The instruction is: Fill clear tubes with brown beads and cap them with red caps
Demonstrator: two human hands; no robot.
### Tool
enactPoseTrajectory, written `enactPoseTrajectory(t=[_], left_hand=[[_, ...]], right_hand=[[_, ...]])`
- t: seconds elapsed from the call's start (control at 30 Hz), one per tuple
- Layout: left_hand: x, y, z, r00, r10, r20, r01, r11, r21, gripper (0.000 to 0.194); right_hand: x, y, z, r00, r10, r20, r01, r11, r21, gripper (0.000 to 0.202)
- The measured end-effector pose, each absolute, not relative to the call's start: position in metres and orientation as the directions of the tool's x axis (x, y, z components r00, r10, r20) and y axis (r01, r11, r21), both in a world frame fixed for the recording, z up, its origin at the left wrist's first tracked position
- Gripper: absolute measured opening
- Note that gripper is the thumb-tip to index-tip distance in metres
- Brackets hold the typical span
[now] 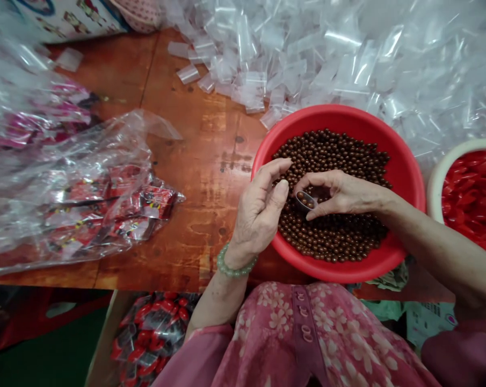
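A red basin (404, 236) holds a heap of small glossy brown balls (339, 148). Inside it, low over the balls, my right hand (339, 196) pinches a small clear plastic container (306, 201) between thumb and fingers. The container's oval mouth faces left, and a few brown balls show within it. My left hand (262, 207), a green bead bracelet (235, 266) on its wrist, hovers at the basin's left side. Its thumb and fingers are apart with nothing between them, a short gap from the container.
Many clear plastic containers (251, 80) are piled behind the basin. A white tub (436, 188) of red plastic pieces (474, 199) stands right. Leftward on the wooden table (194, 177) lies a clear bag (106, 145) of red packets. Below the edge, a box holds red-capped containers (150, 333).
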State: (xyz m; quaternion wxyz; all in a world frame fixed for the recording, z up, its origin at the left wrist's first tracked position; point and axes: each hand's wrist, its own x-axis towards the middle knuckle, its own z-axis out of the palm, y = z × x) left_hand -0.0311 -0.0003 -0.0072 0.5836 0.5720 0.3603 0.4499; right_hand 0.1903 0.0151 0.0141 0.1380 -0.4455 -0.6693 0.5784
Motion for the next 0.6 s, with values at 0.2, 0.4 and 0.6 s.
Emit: enactPoseTrajectory(t=[0.2, 0.4, 0.6], left_hand=[[-0.03, 0.0, -0.001, 0.572, 0.819, -0.039, -0.131, 0.138, 0.982, 0.053], [-0.02, -0.006, 0.0, 0.581, 0.81, -0.079, -0.021, 0.112, 0.993, 0.047], [-0.019, 0.0, -0.001, 0.605, 0.788, -0.115, -0.127, 0.238, 0.963, 0.055]], right_hand=[[0.197, 0.008, 0.028, -0.516, 0.828, -0.22, 0.147, -0.168, -0.975, 0.044], [0.192, -0.001, 0.029, -0.473, 0.87, -0.14, 0.059, -0.127, -0.99, 0.042], [0.191, -0.004, 0.026, -0.358, 0.931, 0.068, 0.107, 0.113, -0.988, 0.05]])
